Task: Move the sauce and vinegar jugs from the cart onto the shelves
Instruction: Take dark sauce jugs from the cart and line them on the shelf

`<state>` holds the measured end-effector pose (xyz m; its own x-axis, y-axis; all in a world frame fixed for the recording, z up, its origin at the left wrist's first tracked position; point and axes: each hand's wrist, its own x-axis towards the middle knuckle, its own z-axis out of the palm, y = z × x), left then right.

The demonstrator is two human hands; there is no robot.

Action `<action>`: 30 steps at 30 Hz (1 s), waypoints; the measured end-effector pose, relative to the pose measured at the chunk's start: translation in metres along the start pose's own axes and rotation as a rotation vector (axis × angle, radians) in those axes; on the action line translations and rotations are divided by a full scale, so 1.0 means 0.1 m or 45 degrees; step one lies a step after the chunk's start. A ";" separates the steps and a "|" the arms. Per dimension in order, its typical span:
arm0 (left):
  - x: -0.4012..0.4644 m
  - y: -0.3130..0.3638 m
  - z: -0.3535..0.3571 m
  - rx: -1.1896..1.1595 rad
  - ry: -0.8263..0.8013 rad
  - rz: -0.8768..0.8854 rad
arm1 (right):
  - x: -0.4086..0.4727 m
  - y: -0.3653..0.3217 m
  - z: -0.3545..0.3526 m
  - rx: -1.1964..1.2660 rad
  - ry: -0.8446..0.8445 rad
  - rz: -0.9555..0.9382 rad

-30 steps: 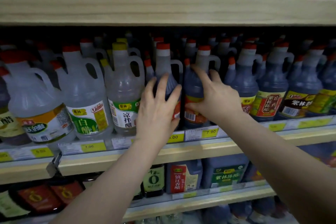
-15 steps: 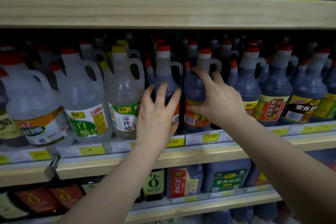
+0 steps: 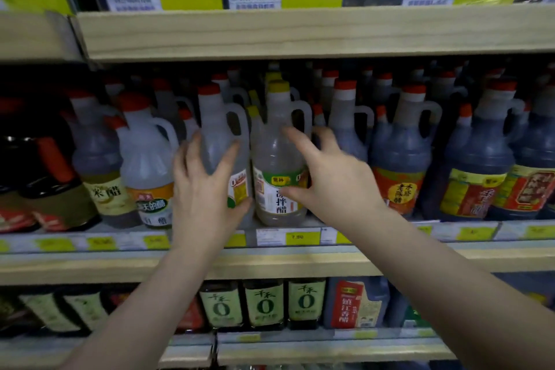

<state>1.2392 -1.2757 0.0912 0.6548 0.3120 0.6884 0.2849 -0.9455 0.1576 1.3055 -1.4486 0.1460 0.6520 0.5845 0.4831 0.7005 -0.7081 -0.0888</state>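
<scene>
On the middle shelf (image 3: 90,267) stand rows of handled jugs. A clear jug with a red cap (image 3: 216,120) has my left hand (image 3: 204,189) wrapped around its front, thumb low on its right side. Right beside it is a pale jug with a yellow cap (image 3: 274,156) and a green-and-white label. My right hand (image 3: 333,180) grips it from the right, index finger across its shoulder and thumb on the label. Both jugs stand upright on the shelf. The cart is out of view.
Dark red-capped vinegar jugs (image 3: 399,156) fill the shelf to the right, and clear and pale jugs (image 3: 147,159) stand to the left. The upper shelf board (image 3: 300,33) hangs close above the caps. Green-labelled bottles (image 3: 264,303) line the shelf below.
Both hands have left the two dark jugs and shifted left along the shelf to the clear red-capped and pale yellow-capped jugs. My view has turned left with them.
</scene>
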 end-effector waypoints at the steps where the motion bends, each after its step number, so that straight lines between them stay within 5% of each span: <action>1: -0.01 0.00 0.01 -0.007 0.008 -0.002 | 0.06 -0.06 0.03 0.013 -0.002 0.033; 10: 0.04 -0.08 0.06 0.004 0.040 0.001 | 0.15 -0.28 0.15 -0.097 0.236 0.053; 15: 0.02 -0.10 0.09 0.018 0.051 0.021 | 0.20 -0.34 0.24 -0.110 0.012 0.086; 30: -0.14 -0.52 -0.19 0.038 0.114 0.074 | 0.09 -0.30 0.08 -0.074 -0.094 0.086</action>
<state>1.2021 -1.2329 0.0872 0.6061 0.2456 0.7565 0.2697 -0.9583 0.0951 1.2922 -1.4189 0.1457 0.7184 0.5603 0.4122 0.6373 -0.7677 -0.0671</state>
